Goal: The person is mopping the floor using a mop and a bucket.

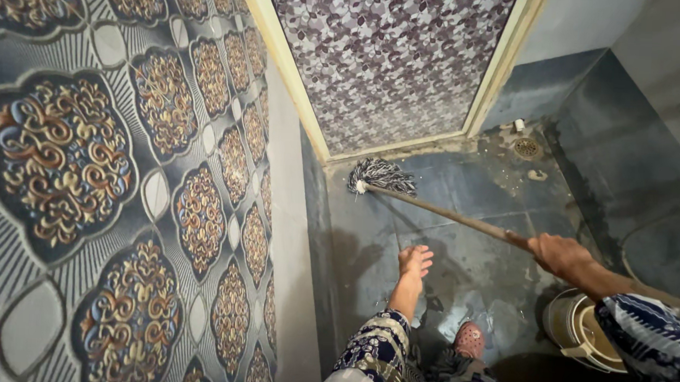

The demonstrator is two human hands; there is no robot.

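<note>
Gripping the wooden handle of a mop (446, 212), the right hand (560, 254) sat at the middle right of the frame, its fingers clamped around the stick; the handle ran up and to the left from that hand, and the stringy mop head (381, 176) rested on the wet dark floor (466, 273) near the centre of the frame, just below the bottom edge of a door (384, 63) covered in a purple leaf pattern; the left hand (415, 261) hung lower, in the middle of the frame, fingers spread apart and holding nothing, well apart from the handle; both arms wore sleeves of a dark blue and white print; a foot in a pink sandal (469, 340) stood on the floor at the lower centre; a pale bucket (582, 331) sat at the lower right, partly hidden behind the right sleeve; a round drain (527, 148) lay in the upper right corner of the floor, beside the door frame; a wall with large ornate gold and blue medallions (111, 189) filled the left half of the frame.
</note>
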